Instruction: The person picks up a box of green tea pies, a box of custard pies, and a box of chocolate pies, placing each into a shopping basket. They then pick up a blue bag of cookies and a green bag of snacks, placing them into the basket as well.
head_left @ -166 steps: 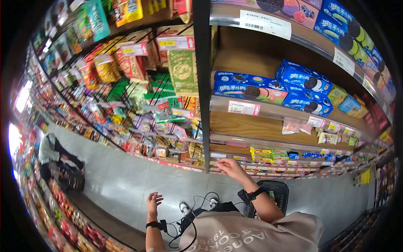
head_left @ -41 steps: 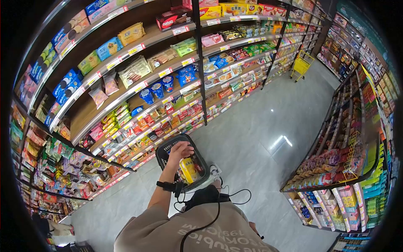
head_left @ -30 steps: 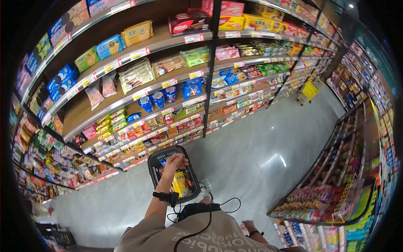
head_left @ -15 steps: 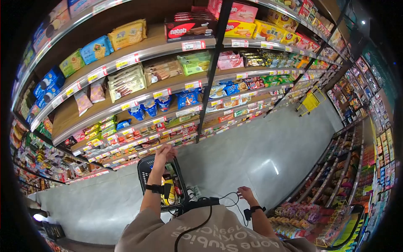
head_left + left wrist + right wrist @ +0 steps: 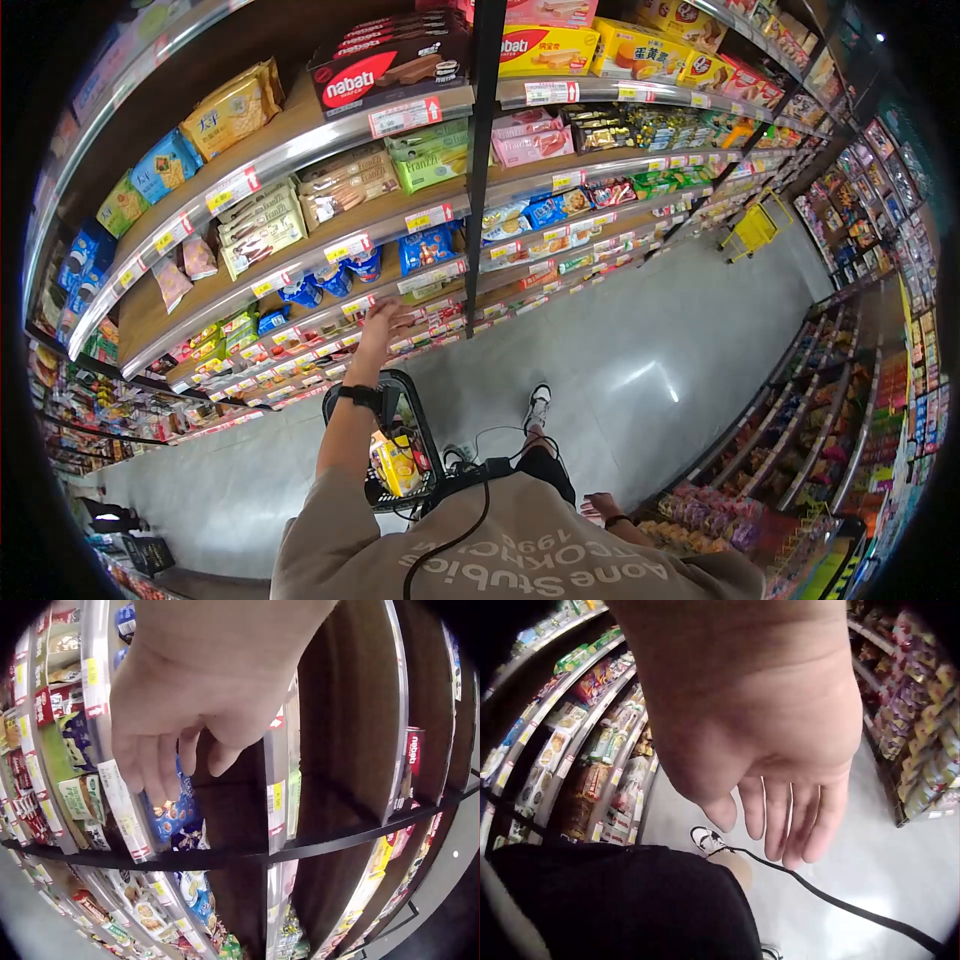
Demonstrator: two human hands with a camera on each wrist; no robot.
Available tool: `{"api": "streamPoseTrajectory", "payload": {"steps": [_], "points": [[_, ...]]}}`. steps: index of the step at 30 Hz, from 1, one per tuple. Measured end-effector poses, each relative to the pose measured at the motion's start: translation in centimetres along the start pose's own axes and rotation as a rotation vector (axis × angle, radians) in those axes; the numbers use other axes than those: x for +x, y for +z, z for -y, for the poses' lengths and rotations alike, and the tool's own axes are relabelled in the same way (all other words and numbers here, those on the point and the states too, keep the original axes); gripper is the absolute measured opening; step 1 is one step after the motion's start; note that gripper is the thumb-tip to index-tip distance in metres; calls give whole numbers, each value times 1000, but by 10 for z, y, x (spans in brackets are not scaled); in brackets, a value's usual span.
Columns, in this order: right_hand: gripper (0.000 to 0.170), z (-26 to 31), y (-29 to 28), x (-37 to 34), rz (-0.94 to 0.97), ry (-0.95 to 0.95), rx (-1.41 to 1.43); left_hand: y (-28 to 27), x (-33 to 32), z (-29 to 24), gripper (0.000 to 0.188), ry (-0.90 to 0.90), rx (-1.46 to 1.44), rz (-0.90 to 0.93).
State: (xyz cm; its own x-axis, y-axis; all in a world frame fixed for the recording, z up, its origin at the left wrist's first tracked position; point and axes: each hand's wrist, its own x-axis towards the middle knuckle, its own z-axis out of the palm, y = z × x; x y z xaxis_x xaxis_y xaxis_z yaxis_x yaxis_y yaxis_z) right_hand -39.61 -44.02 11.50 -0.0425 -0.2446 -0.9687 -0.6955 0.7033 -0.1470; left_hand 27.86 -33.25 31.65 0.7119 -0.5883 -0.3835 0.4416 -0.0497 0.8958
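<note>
Left hand near shelf edge, seemingly apart, wide floor rightward.

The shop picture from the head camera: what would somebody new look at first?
Maybe first the yellow cart, standing on the grey floor over at the right. Then the dark nabati box, on a shelf left of the black post. Nearer, the left hand is held out past a black basket with a yellow pack inside.

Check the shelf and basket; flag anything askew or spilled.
Two pink bags lean askew, unlike the tidily overlapped cream packs beside them. In the basket, a yellow pack lies slanted. I see no spill.
</note>
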Motion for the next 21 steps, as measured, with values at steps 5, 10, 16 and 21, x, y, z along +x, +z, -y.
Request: {"api": "streamPoseTrajectory", "payload": {"steps": [5, 10, 16, 21], "points": [[24, 126, -6, 41, 52, -103, -155, 14, 78, -17, 29, 70, 6, -104], [22, 277, -43, 133, 211, -374, -59, 24, 159, -3, 38, 57, 297, -349], [24, 413, -52, 85, 139, -521, -40, 36, 200, 16, 36, 295, 648, -285], [25, 403, -58, 99, 154, -323, -152, 35, 212, 46, 8, 592, 802, -688]]}}
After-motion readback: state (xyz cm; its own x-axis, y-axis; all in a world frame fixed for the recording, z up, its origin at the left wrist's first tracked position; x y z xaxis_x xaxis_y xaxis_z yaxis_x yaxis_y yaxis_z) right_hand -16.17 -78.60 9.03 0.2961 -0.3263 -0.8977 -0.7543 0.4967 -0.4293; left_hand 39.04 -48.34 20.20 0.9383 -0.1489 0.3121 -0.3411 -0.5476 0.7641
